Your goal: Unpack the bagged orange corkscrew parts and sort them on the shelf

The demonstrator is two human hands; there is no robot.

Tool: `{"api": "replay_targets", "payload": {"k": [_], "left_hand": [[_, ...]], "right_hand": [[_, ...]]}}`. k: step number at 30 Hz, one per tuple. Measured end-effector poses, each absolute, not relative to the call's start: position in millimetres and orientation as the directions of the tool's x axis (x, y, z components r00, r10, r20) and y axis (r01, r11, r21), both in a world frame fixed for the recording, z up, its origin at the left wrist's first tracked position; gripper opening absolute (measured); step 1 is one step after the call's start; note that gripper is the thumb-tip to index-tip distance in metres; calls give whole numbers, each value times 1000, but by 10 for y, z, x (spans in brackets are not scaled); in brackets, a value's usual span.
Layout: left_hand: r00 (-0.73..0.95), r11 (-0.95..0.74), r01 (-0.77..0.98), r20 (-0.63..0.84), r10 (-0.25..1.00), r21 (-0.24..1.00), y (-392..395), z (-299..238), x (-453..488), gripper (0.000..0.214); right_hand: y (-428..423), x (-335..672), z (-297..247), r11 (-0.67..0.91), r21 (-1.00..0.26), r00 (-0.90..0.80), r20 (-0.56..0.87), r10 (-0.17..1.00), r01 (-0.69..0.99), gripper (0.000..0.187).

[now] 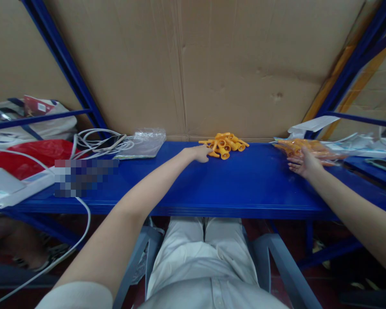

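Currently Monitoring: Spill & Snag Risks

Loose orange pcs [225, 146] are lying in a heap at the rear of the blue table [244, 184], near the cardboard wall [228, 86]. Flared ends & arms are overlapping, so pulling one pc. may be dragging others along; stray pcs could be rolling away, poss. toward the front edge. Sec. risk: the clear bag [321, 152] is holding more orange pcs; its film may be slipping under a light touch, &, if its mouth is open (can't tell), contents could be spilling.

Positions: L hand [199, 153] is resting or hovering at the heap's left side, fingertips at or v. near the closest pcs; whether it is gripping any can't be told. R hand [305, 163] is lying unclenched at the bag's near side, fingers spread; no firm grasp is showing. The heap is sitting btwn both hands, just beside L & well apart from R.
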State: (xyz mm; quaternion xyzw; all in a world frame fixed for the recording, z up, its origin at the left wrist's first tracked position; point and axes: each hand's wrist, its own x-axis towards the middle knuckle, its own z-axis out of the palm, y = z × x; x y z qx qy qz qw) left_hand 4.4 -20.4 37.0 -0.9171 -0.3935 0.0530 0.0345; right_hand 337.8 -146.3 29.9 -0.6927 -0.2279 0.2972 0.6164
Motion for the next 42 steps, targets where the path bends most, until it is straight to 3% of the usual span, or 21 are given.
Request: {"api": "replay_targets", "payload": {"k": [3,7,13,18,24,30,34,39,42], "left_hand": [[678,-682,726,-71,732,-95,-229,381,42,67],[667,-673,731,-87,740,-112,-256,401,35,68],[648,-652,752,-70,758,-97,-317,434,51,68],[618,-612,786,92,781,-87,-392,420,25,65],[649,-720,685,358,671,109,-184,309,8,62],[515,-750,590,575,635,299,150,182,32,94],[345,-671,675,674,653,305,203,161,-87,107],[185,-550,782,734,654,293,161,196,-410,100],[215,-531,802,698,683,273,118,194,-579,89]], "right_hand": [[-1433,3365,322,-160,-982,751,-183,634,-105,34],[-1366,3345,365,-140,-988,797,-34,603,64,43],[-1233,3244,562,-18,-960,703,192,685,280,44],[-1115,3027,807,92,-901,542,333,772,423,47],[-970,2602,1087,300,-892,461,435,774,339,42],[-908,2131,1243,546,-814,168,577,799,198,35],[-802,1887,1196,501,-861,102,508,856,87,19],[-604,1750,1001,456,-888,73,459,885,58,24],[-532,1743,879,411,-909,94,416,905,62,28]]}}
